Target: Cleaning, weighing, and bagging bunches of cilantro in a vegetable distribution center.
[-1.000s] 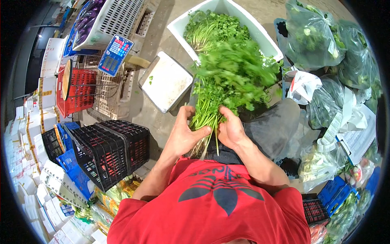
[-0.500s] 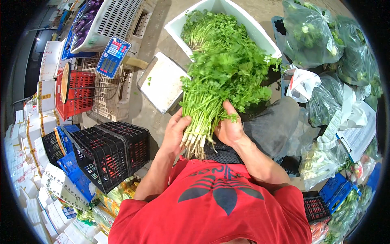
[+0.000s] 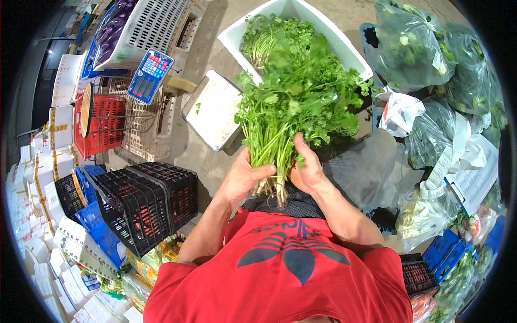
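The large leafy green bunch of coriander with pale stems [image 3: 293,102] is best kept upright while clasped near its roots between the left hand [image 3: 243,180] and right hand [image 3: 307,171], stems evened together.

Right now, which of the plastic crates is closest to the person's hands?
The black crate, just beside the left hand holding the coriander bunch. The red crate and white crate sit farther off, past the weighing scale.
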The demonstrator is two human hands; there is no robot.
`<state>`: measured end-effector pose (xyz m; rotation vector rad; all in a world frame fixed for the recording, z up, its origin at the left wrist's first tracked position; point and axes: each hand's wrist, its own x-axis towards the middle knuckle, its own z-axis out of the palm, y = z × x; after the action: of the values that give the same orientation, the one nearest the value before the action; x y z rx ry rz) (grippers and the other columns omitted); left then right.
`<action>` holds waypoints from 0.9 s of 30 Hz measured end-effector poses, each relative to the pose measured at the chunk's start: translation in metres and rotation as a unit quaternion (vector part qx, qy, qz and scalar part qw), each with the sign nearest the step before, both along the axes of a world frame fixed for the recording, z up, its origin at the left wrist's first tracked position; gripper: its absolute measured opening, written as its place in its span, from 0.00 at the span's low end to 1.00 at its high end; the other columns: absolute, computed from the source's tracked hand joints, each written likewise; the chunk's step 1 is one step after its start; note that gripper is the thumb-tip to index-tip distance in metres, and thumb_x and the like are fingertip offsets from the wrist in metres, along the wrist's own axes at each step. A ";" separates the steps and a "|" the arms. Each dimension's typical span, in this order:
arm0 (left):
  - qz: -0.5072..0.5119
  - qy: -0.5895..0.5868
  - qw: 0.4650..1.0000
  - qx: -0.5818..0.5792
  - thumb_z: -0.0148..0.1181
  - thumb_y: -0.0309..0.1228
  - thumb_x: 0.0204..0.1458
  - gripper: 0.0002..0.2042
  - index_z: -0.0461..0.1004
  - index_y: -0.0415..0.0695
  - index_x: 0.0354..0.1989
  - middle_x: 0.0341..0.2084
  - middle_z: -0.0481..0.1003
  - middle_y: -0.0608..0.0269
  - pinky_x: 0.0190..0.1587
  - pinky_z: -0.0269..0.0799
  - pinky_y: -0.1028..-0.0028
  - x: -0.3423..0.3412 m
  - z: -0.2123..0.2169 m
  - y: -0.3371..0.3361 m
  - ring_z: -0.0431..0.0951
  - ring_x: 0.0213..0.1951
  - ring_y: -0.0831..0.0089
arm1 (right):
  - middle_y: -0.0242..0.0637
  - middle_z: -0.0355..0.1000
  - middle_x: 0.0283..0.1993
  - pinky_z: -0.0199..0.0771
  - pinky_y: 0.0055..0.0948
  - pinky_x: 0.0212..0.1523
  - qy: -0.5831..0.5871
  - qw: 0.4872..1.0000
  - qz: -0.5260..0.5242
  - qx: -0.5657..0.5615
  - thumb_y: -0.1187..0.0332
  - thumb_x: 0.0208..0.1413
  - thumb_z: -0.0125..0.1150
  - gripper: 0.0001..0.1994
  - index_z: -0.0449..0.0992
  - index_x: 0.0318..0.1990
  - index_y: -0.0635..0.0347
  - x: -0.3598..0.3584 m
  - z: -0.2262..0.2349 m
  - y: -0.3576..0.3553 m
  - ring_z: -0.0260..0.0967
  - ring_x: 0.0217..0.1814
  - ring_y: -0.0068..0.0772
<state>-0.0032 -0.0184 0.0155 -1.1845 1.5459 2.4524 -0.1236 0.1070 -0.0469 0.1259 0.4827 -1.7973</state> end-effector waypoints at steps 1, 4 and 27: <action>-0.002 0.020 0.999 0.032 0.73 0.24 0.51 0.33 0.63 0.38 0.64 0.53 0.75 0.61 0.57 0.73 0.68 0.000 0.002 0.001 0.77 0.52 0.71 | 0.43 0.70 0.65 0.67 0.43 0.68 0.034 0.997 -0.010 0.066 0.41 0.71 0.43 0.34 0.65 0.67 0.64 0.002 0.006 0.001 0.71 0.64 0.40; -0.036 0.046 0.998 0.035 0.77 0.26 0.47 0.39 0.60 0.40 0.67 0.52 0.74 0.63 0.55 0.74 0.69 0.000 0.004 0.000 0.76 0.51 0.73 | 0.46 0.70 0.65 0.67 0.35 0.64 0.322 0.943 0.032 0.070 0.37 0.71 0.32 0.39 0.68 0.64 0.68 -0.003 0.006 0.000 0.69 0.64 0.39; 0.003 0.002 0.967 -0.256 0.64 0.18 0.47 0.30 0.61 0.39 0.61 0.46 0.74 0.61 0.53 0.72 0.72 -0.019 0.006 0.013 0.74 0.48 0.75 | 0.37 0.68 0.38 0.68 0.40 0.44 0.893 0.408 -0.107 0.160 0.75 0.48 0.66 0.07 0.76 0.35 0.58 -0.087 0.092 -0.004 0.65 0.43 0.43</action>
<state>-0.0224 -0.0058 0.0214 -1.2279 2.2640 2.1158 -0.2111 0.1030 0.0453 -1.7709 2.3576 -1.2664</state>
